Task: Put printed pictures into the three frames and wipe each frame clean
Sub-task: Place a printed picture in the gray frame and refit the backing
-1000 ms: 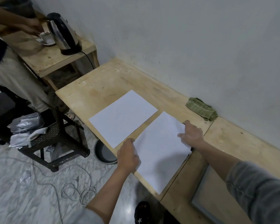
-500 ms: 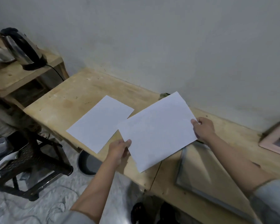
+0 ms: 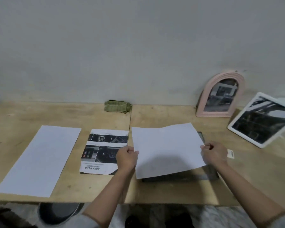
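I hold a white sheet of paper (image 3: 167,148), blank side up, just above a dark flat frame (image 3: 209,173) lying on the wooden table (image 3: 155,117). My left hand (image 3: 126,157) pinches the sheet's left edge and my right hand (image 3: 215,155) pinches its right edge. A printed picture (image 3: 102,150) with dark photos lies face up to the left. Further left rests another blank-side-up sheet (image 3: 41,158). A pink arched frame (image 3: 220,96) leans on the wall at the right, and a white rectangular frame (image 3: 262,119) stands tilted at the far right. A folded green cloth (image 3: 118,106) sits by the wall.
A small white tag (image 3: 230,153) lies on the table right of my right hand. A dark round bin (image 3: 59,213) stands on the floor under the table's front edge. The grey wall (image 3: 138,46) rises right behind the table.
The held sheet has moved right, from the table's left part to above the dark frame. A printed picture now shows where it lay. My view turned right, bringing the pink and white frames in.
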The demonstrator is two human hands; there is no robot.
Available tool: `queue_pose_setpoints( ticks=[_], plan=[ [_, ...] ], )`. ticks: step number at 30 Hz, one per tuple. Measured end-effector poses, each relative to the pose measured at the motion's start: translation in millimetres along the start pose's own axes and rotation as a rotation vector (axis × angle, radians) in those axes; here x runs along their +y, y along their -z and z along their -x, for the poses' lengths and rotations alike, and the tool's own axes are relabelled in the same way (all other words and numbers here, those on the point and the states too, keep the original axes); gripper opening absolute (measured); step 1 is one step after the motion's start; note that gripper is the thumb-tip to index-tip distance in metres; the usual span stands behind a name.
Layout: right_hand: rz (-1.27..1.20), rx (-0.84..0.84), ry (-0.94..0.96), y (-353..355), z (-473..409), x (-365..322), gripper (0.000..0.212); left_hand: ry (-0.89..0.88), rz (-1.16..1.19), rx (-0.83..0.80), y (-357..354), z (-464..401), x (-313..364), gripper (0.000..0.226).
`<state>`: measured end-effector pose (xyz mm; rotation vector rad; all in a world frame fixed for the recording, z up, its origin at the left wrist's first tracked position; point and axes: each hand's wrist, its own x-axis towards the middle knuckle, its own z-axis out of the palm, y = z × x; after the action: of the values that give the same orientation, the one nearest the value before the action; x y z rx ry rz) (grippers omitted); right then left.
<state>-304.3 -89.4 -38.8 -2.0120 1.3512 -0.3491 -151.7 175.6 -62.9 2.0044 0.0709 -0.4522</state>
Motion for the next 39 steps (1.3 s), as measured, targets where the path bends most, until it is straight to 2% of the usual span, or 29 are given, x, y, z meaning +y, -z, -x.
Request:
queue_pose_setpoints(
  ticks=[4, 10, 12, 18, 22, 25, 29, 34, 39],
  plan=[
    [0.111, -0.029, 0.059, 24.2, -4.2, 34.9, 0.003, -0.114, -0.134, -0.041, -30.4, 6.2, 5.5, 0.019],
    [0.299, -0.163, 0.227, 30.3, -16.7, 83.1, 0.024, -0.252, -0.411, -0.082, -61.5, 15.6, 1.5, 0.022],
    [0.303, -0.186, 0.282, 25.4, -17.6, 93.0, 0.026, -0.278, -0.472, -0.068, -66.6, 17.6, -1.8, 0.020],
    [0.338, -0.260, 0.285, 18.1, -21.5, 103.7, 0.033, -0.355, -0.568, -0.005, -72.7, 22.9, -6.4, 0.021],
    [0.492, -0.353, 0.363, 17.3, -23.6, 102.7, 0.034, -0.490, -0.801, -0.003, -67.1, 18.8, -12.6, 0.017],
    [0.622, -0.377, 0.462, 19.4, -23.4, 100.5, 0.034, -0.477, -0.964, -0.049, -66.6, 17.4, -13.5, 0.008],
    [0.734, -0.410, 0.604, 23.4, -27.0, 97.2, 0.036, -0.441, -1.120, -0.261, -61.2, 18.2, -9.4, 0.043],
    [0.819, -0.572, 0.605, 29.9, -37.7, 93.9, 0.073, -0.403, -1.166, -0.479, -45.1, 17.4, -5.0, 0.092],
    [0.892, -0.624, 0.590, 37.5, -39.6, 89.0, 0.088, -0.396, -1.188, -0.588, -32.1, 15.4, -3.6, 0.106]
  ],
)
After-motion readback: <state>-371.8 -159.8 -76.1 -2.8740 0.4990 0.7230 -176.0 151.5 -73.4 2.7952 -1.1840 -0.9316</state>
